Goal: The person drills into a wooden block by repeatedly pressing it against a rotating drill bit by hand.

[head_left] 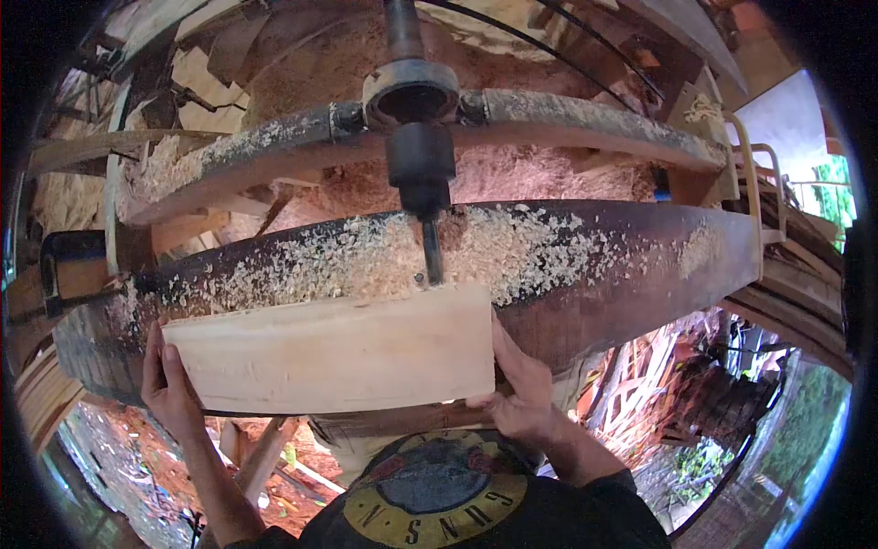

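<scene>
A pale rectangular wooden block (334, 352) lies flat on the dark work board (631, 274), near its front edge. My left hand (172, 384) grips the block's left end, with the fingers along that side. At the right end, my right hand (521, 380) holds the block near its lower corner, fingers wrapped round the edge. Above the block hangs a black drill chuck (421, 165) with a dark metal bit (433, 252). The bit's tip is at the block's far edge; whether it touches the wood I cannot tell.
Wood chips (540, 252) cover much of the board around the bit. Behind it runs a dusty horizontal beam (585, 123). Stacked planks (796, 302) stand at the right, and wood scraps (640, 375) lie below the board. A curved metal frame (750, 174) rises at the board's right end.
</scene>
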Available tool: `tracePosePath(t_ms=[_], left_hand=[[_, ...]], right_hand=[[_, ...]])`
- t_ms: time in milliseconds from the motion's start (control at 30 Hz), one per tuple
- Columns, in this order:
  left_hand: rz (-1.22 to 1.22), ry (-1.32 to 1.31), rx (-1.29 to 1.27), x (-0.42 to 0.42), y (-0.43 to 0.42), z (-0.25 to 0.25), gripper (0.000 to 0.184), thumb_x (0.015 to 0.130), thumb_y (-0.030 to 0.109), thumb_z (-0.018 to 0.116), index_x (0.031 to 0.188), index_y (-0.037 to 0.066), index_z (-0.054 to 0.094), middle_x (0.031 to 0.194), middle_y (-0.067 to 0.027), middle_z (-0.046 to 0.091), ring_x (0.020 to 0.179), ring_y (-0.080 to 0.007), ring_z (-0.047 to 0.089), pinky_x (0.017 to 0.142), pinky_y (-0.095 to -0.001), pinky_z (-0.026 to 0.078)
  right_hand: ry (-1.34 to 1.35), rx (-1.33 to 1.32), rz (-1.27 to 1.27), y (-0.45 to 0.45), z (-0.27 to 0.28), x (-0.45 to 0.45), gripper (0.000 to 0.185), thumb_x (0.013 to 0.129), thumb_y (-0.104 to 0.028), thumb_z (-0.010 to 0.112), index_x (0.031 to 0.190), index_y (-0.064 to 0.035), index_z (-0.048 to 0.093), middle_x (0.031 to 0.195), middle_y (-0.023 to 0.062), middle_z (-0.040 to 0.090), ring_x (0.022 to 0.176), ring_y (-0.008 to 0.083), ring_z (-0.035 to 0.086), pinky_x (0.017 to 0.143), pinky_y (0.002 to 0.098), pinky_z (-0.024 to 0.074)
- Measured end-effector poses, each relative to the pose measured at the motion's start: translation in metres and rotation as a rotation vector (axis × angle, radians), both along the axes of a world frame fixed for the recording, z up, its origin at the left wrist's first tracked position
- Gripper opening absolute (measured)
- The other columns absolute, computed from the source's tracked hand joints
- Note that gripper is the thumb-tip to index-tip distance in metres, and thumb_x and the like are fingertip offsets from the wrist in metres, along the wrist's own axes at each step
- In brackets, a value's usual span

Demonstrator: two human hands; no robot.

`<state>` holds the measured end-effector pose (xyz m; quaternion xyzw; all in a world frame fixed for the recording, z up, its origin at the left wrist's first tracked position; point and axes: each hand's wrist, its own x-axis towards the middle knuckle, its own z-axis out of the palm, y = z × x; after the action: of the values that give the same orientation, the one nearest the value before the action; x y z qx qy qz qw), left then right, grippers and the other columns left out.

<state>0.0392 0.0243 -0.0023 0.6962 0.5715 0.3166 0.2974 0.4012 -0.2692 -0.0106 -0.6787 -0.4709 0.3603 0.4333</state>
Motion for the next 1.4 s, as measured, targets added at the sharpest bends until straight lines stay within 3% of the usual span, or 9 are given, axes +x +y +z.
tracePosePath(t_ms=[167, 467, 767, 967, 1167, 1267, 1400], left_hand=[[0.032, -0.026, -0.005, 0.003, -0.004, 0.001, 0.042, 0.105, 0.013, 0.061, 0.143, -0.007, 0.058, 0.142, -0.0171, 0.064, 0.131, -0.0227, 0.058, 0.112, -0.0356, 0.044], [0.000, -0.025, -0.068, -0.018, -0.006, -0.003, 0.046, 0.105, 0.015, 0.063, 0.145, -0.006, 0.056, 0.143, -0.0172, 0.063, 0.129, -0.0226, 0.060, 0.109, -0.0348, 0.047], [0.037, -0.079, -0.115, -0.021, -0.006, -0.001, 0.046, 0.106, 0.018, 0.062, 0.145, -0.004, 0.057, 0.142, -0.0177, 0.063, 0.127, -0.0225, 0.061, 0.108, -0.0355, 0.048], [0.036, -0.094, -0.071, -0.018, -0.006, -0.002, 0.045, 0.106, 0.016, 0.061, 0.145, -0.005, 0.056, 0.142, -0.0180, 0.063, 0.126, -0.0220, 0.061, 0.108, -0.0345, 0.049], [0.082, -0.010, -0.046, -0.008, -0.007, 0.001, 0.044, 0.106, 0.014, 0.061, 0.145, -0.006, 0.056, 0.142, -0.0174, 0.063, 0.127, -0.0221, 0.061, 0.108, -0.0346, 0.048], [0.020, -0.052, -0.040, -0.012, -0.002, -0.004, 0.044, 0.106, 0.014, 0.061, 0.145, -0.006, 0.056, 0.142, -0.0173, 0.063, 0.128, -0.0223, 0.060, 0.109, -0.0347, 0.048], [0.031, -0.121, -0.089, -0.013, -0.003, -0.007, 0.045, 0.106, 0.014, 0.061, 0.145, -0.006, 0.056, 0.142, -0.0175, 0.064, 0.128, -0.0223, 0.060, 0.109, -0.0349, 0.047]], right_hand=[[0.051, 0.016, 0.006, 0.006, 0.000, 0.006, 0.088, 0.098, -0.043, 0.069, 0.161, 0.0041, 0.029, 0.165, 0.0284, 0.032, 0.152, 0.0377, 0.037, 0.120, 0.0402, 0.0365], [0.049, -0.117, 0.039, -0.033, -0.004, -0.020, 0.096, 0.097, -0.043, 0.070, 0.165, -0.0021, 0.017, 0.167, 0.0285, 0.027, 0.152, 0.0416, 0.034, 0.123, 0.0416, 0.0329], [-0.048, 0.046, 0.058, -0.025, -0.011, -0.018, 0.095, 0.095, -0.043, 0.073, 0.159, 0.0087, 0.025, 0.163, 0.0330, 0.031, 0.152, 0.0424, 0.036, 0.122, 0.0481, 0.0356], [-0.063, 0.046, 0.019, -0.016, -0.008, -0.015, 0.087, 0.096, -0.041, 0.073, 0.158, 0.0048, 0.033, 0.162, 0.0321, 0.034, 0.149, 0.0442, 0.039, 0.120, 0.0473, 0.0380], [0.053, 0.031, 0.006, -0.002, -0.009, 0.000, 0.090, 0.097, -0.042, 0.071, 0.162, 0.0023, 0.026, 0.163, 0.0296, 0.034, 0.150, 0.0436, 0.038, 0.121, 0.0446, 0.0366], [0.017, -0.206, 0.012, -0.011, 0.014, -0.014, 0.090, 0.099, -0.045, 0.067, 0.162, 0.0028, 0.025, 0.165, 0.0283, 0.033, 0.149, 0.0414, 0.041, 0.120, 0.0421, 0.0379], [-0.021, -0.145, 0.046, -0.014, 0.007, -0.009, 0.094, 0.098, -0.051, 0.065, 0.162, 0.0032, 0.023, 0.167, 0.0269, 0.027, 0.152, 0.0383, 0.036, 0.120, 0.0404, 0.0371]])
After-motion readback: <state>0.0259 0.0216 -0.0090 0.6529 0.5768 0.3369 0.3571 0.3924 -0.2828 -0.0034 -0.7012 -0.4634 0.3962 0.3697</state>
